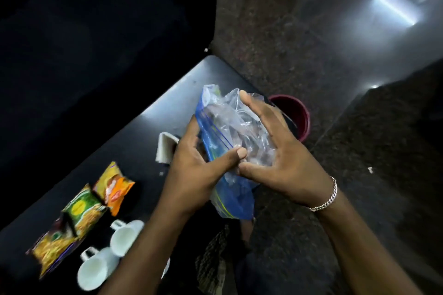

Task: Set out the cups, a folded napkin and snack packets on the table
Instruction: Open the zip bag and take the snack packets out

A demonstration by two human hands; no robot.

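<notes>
While both hands' grips clamp a plastic bag (230,132), 3 packets (79,211) dot the dark table (134,132).

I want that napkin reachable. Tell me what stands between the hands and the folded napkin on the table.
The clear zip bag, held in both the left hand and the right hand, occupies them. The folded napkin lies just beyond the left hand, partly hidden by it; nothing else visibly blocks it.
</notes>
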